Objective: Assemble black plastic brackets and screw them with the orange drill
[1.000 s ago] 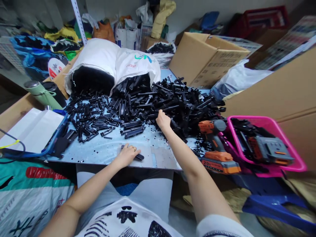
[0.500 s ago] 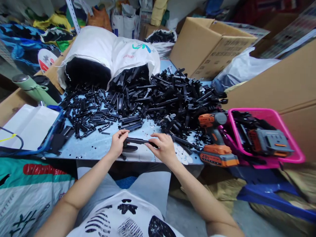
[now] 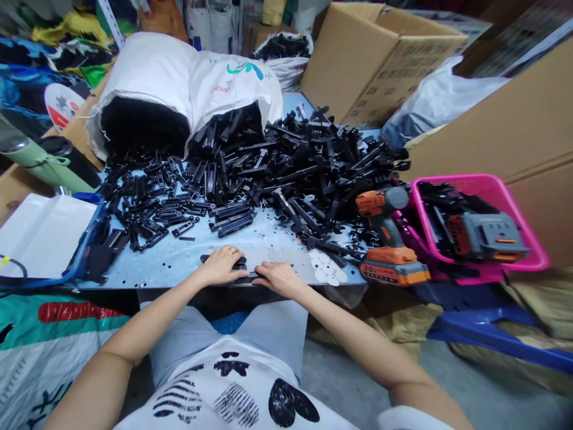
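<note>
My left hand (image 3: 220,265) and my right hand (image 3: 276,276) lie side by side at the near edge of the light blue table (image 3: 188,263). Both press down on long black plastic parts (image 3: 245,276) lying flat under the fingers. A wide heap of black plastic parts (image 3: 286,167) covers the table behind my hands. It spills out of a white sack (image 3: 179,89) lying on its side at the back left.
An orange cordless drill (image 3: 384,239) stands right of my hands. A pink basket (image 3: 478,239) with black parts and a grey battery sits farther right. Cardboard boxes (image 3: 385,60) stand behind. A green bottle (image 3: 40,161) and a white sheet (image 3: 40,233) lie at the left.
My right hand drew a long black part from the heap and brought it to my left hand. Both hands then lowered the parts onto the table's near edge.
</note>
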`<action>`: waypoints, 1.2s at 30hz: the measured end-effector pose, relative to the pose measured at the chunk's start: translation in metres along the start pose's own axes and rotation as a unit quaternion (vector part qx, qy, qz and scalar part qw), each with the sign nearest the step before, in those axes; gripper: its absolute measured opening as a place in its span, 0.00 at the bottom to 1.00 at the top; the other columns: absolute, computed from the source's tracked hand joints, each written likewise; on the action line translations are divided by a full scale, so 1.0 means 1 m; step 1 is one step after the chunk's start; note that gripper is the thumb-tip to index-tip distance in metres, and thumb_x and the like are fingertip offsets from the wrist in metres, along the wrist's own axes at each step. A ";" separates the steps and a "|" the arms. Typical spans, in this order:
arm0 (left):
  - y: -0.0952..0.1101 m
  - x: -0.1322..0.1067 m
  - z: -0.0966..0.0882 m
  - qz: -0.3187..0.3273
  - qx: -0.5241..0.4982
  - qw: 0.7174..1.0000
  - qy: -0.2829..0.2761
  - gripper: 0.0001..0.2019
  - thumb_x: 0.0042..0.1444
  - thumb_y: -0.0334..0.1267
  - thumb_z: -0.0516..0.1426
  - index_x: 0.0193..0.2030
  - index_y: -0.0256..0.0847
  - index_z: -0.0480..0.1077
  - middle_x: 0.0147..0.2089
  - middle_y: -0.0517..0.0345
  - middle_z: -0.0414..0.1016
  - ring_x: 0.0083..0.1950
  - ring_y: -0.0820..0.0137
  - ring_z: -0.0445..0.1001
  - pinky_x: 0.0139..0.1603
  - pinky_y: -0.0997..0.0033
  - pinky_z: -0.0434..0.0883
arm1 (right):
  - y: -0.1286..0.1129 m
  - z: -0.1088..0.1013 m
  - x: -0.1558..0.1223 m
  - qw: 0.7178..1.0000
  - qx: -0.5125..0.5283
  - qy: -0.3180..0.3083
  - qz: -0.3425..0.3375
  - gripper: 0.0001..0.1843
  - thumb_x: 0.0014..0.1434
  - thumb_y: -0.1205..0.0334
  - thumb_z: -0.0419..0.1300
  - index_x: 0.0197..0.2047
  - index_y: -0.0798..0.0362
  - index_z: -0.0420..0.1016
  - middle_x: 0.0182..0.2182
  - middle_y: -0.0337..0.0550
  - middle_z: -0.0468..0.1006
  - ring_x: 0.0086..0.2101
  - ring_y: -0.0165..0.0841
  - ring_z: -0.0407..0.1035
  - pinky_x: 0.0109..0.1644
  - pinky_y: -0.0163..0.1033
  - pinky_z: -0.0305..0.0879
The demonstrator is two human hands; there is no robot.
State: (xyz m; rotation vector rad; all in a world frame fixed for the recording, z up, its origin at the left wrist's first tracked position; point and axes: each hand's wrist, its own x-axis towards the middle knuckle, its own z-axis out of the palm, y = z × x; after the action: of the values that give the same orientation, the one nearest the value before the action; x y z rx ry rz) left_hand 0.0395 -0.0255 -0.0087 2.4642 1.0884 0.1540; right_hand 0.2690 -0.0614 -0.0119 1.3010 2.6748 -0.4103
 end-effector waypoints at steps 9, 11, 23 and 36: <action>-0.003 -0.009 0.020 0.008 0.026 0.991 0.132 0.24 0.53 0.56 0.56 0.48 0.39 0.64 0.44 0.47 0.73 0.45 0.59 0.73 0.42 0.63 0.69 | -0.017 -0.021 0.002 0.991 -0.102 0.080 0.023 0.18 0.68 0.52 0.43 0.46 0.53 0.69 0.36 0.47 0.73 0.35 0.34 0.65 0.34 0.39 0.46; -0.005 -0.010 0.023 0.026 0.017 0.987 0.159 0.22 0.55 0.54 0.55 0.47 0.39 0.65 0.44 0.48 0.74 0.45 0.60 0.74 0.43 0.63 0.70 | -0.018 -0.028 0.004 0.990 -0.111 0.085 0.013 0.18 0.68 0.53 0.43 0.46 0.53 0.69 0.35 0.47 0.73 0.35 0.34 0.64 0.34 0.39 0.45; 0.001 -0.009 0.027 0.053 0.027 0.993 0.101 0.26 0.52 0.60 0.54 0.45 0.38 0.68 0.38 0.49 0.74 0.43 0.60 0.74 0.43 0.64 0.70 | -0.001 -0.007 -0.002 0.986 -0.091 0.137 -0.032 0.18 0.66 0.49 0.47 0.41 0.53 0.70 0.32 0.42 0.72 0.31 0.31 0.65 0.33 0.37 0.48; -0.075 0.075 -0.050 -0.112 0.101 0.954 0.258 0.15 0.62 0.34 0.47 0.50 0.38 0.70 0.52 0.46 0.71 0.54 0.61 0.65 0.52 0.60 0.62 | 0.030 0.016 0.012 0.986 0.030 0.159 0.042 0.19 0.66 0.50 0.46 0.42 0.51 0.73 0.37 0.47 0.74 0.41 0.36 0.67 0.43 0.38 0.61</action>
State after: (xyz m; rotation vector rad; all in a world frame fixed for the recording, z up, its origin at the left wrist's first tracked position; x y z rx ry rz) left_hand 0.0263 0.0908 -0.0018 2.5186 1.6620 0.6771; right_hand 0.2846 -0.0396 -0.0358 1.6138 2.8657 -0.2974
